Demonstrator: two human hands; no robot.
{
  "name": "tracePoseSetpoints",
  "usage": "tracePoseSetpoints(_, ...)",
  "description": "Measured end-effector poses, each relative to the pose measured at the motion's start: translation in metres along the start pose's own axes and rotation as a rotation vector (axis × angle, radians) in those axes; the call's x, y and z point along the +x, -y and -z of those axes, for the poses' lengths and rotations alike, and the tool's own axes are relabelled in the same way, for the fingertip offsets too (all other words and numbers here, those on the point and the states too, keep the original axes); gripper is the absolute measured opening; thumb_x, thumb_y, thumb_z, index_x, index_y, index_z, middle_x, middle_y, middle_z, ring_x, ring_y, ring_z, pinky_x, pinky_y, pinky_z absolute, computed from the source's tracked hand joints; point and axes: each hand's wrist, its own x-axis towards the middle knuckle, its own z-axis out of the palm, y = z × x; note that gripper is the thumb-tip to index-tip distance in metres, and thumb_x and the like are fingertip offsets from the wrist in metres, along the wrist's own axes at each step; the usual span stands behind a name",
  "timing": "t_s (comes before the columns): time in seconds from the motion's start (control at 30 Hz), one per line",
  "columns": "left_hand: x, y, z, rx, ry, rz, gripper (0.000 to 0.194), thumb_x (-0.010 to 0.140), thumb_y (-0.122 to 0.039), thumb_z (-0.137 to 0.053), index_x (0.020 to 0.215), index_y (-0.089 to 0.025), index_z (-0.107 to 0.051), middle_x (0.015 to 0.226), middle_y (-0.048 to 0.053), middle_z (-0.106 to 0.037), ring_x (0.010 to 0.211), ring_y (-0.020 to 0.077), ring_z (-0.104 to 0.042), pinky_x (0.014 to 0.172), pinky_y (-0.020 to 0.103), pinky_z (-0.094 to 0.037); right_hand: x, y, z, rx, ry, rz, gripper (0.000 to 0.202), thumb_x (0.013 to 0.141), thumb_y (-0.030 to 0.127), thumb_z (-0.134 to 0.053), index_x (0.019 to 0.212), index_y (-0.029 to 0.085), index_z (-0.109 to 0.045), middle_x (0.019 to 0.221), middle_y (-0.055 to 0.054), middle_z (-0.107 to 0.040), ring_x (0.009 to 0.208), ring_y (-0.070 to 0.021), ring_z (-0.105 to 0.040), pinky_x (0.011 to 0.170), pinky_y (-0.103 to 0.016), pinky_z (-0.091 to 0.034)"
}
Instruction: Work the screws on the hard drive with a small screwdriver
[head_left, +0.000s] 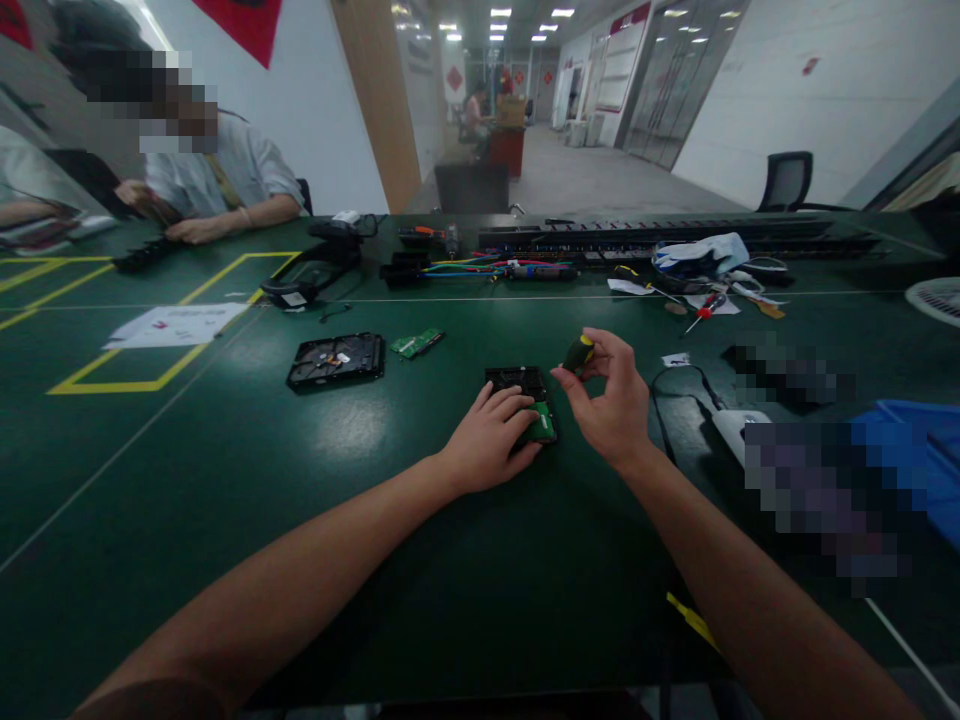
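Glossy green tabletop [360,540] with yellow tape outlines [112,387]. The left hand [491,440], fingers loosely spread, lies on the black drive [517,378] with its green board [543,424]; just right, the right hand [616,405] pinches a dark, yellow-ended screwdriver [578,353].

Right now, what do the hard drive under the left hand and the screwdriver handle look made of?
Hard drive: probably metal, dark casing, plus a green circuit board. Screwdriver handle: likely plastic or rubber, dark with yellow end; finish unclear.
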Motion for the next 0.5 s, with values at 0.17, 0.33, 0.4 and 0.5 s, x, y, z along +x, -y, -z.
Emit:
tracePoseSetpoints(0.17, -0.0003, -0.0005, 0.0010, 0.008, 0.004, 0.001, 0.038, 0.100, -0.041, -0.062, 0.133, -0.022, -0.062, 0.147, 0.012, -0.061, 0.150, 0.0350, -0.046, 0.130, 0.067, -0.025, 0.0002, 0.0027, 0.0011, 0.000, -0.004, 0.018, 0.057, 0.095, 0.029, -0.071, 0.148, 0.032, -0.047, 0.135, -0.010, -0.066, 0.096, -0.0244, -0.072, 0.079, -0.045, -0.067)
tracePoseSetpoints(0.33, -0.0003, -0.0012, 0.0005, 0.008, 0.000, 0.003, 0.038, 0.100, -0.041, -0.062, 0.132, -0.021, -0.062, 0.147, 0.012, -0.061, 0.150, 0.0351, -0.046, 0.130, 0.067, -0.025, -0.0016, 0.0004, 0.0006, -0.004, 0.004, 0.024, 0.058, 0.096, 0.028, -0.069, 0.149, 0.031, -0.047, 0.136, -0.011, -0.066, 0.097, -0.0251, -0.072, 0.079, -0.045, -0.067)
tracePoseSetpoints(0.4, -0.0004, -0.0008, -0.0001, 0.006, -0.002, 0.004, 0.038, 0.099, -0.041, -0.063, 0.132, -0.022, -0.062, 0.147, 0.012, -0.061, 0.150, 0.0350, -0.046, 0.130, 0.067, -0.025, -0.0024, -0.0009, 0.0003, -0.002, 0.005, 0.013, 0.059, 0.096, 0.027, -0.068, 0.150, 0.032, -0.046, 0.137, -0.011, -0.065, 0.099, -0.0255, -0.072, 0.080, -0.045, -0.067)
tracePoseSetpoints(0.5, -0.0007, 0.0000, -0.0011, 0.011, -0.001, 0.001, 0.038, 0.099, -0.041, -0.063, 0.133, -0.022, -0.062, 0.148, 0.012, -0.061, 0.150, 0.0351, -0.046, 0.129, 0.067, -0.025, -0.0029, -0.0018, 0.0000, 0.007, 0.002, 0.001, 0.060, 0.096, 0.025, -0.068, 0.151, 0.033, -0.045, 0.139, -0.011, -0.065, 0.102, -0.0265, -0.072, 0.081, -0.046, -0.067)
